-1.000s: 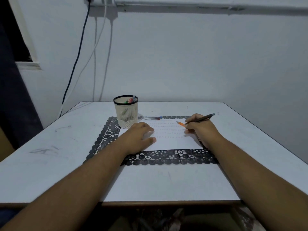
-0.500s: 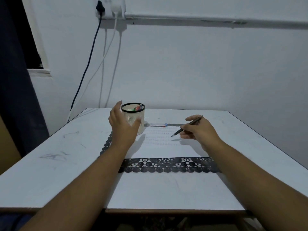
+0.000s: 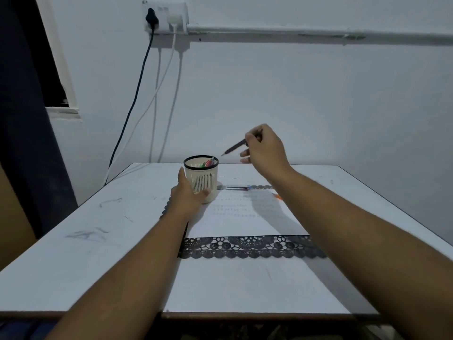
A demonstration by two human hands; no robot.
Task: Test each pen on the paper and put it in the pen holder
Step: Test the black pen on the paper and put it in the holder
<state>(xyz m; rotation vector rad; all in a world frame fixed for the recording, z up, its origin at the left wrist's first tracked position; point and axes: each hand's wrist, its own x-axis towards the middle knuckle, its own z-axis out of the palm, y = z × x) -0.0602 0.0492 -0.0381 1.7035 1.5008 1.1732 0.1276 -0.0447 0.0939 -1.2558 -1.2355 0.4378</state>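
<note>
Right hand (image 3: 266, 149) is up in the air pinching a dark pen (image 3: 235, 147), tip angled down toward the pen holder (image 3: 202, 179), just right of its rim. Left hand (image 3: 187, 195) wraps the holder's side, seemingly gripping it, beside the paper (image 3: 241, 217).

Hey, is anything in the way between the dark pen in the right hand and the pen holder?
Nothing visible. The dark pen points down-left at the open top of the white black-rimmed pen holder, which the left hand steadies from the side.
</note>
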